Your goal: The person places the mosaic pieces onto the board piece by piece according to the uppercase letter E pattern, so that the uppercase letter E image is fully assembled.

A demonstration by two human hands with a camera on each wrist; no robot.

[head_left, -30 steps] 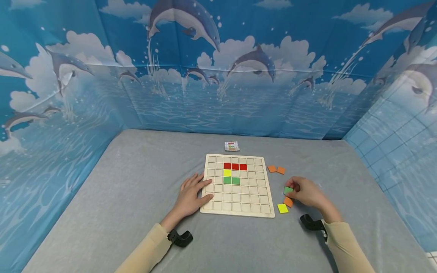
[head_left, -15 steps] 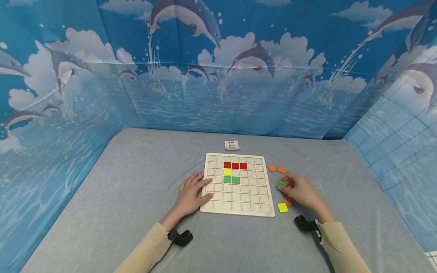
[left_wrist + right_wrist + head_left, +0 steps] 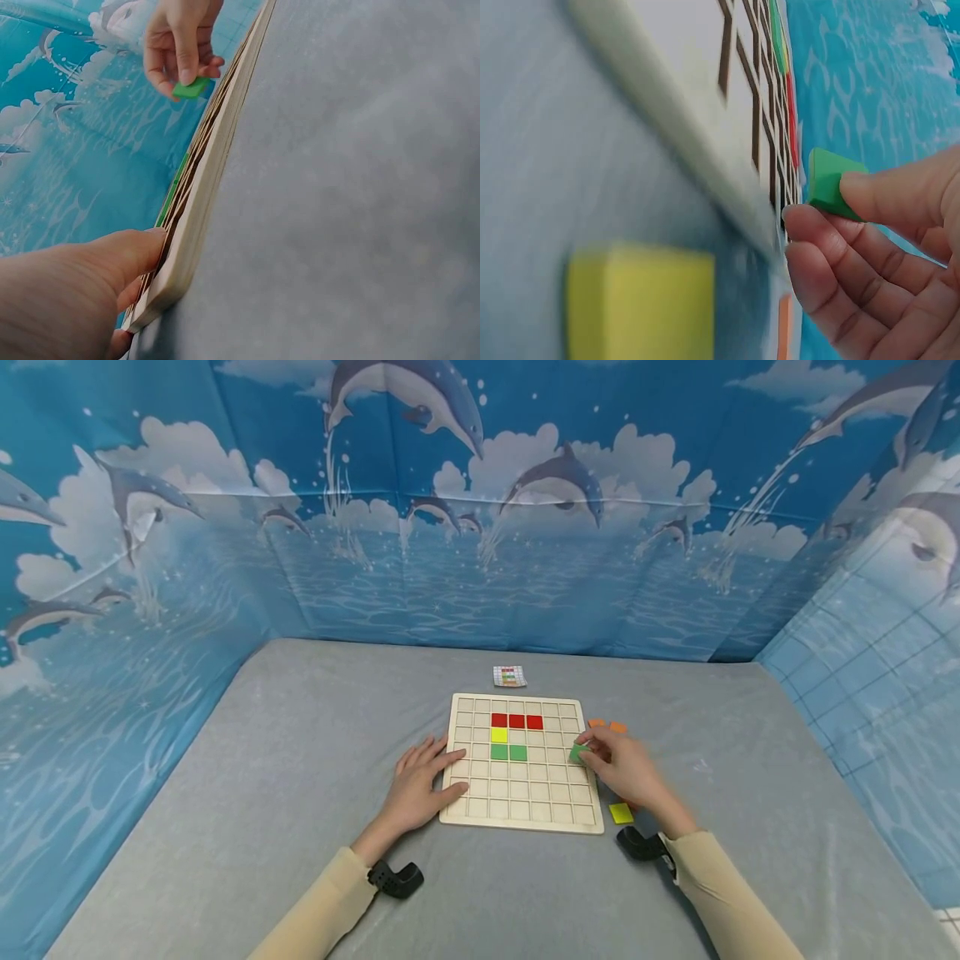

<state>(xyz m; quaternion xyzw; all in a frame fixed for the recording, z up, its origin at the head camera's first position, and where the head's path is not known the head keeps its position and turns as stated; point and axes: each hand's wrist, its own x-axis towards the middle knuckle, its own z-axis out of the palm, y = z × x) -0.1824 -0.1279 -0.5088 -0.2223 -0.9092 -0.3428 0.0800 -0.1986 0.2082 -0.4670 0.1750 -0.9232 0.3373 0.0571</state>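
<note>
A dolphin-print backdrop [image 3: 450, 585] stands behind the gray worktop [image 3: 247, 777]. On it lies a wooden grid board [image 3: 537, 792], flat and square to the person, probably for easy reach. The left hand [image 3: 422, 785] is spread, thumb and index finger over the board's left edge, seemingly to steady it. The right hand [image 3: 626, 768] pinches a green tile [image 3: 577, 753] by thumb and fingers above the board's right edge, likely leaving its face clear. Beyond the far edge rests a small card [image 3: 509, 676], presumably set there to stay in sight. In the grid sit 3 red tiles [image 3: 517, 721], 2 green tiles [image 3: 499, 752] and 1 yellow tile [image 3: 499, 735]. Just right wait 2 orange tiles [image 3: 618, 727] and, nearer, a loose yellow tile [image 3: 621, 813]. No brand or lettering is readable; the card shows a coloured grid.
</note>
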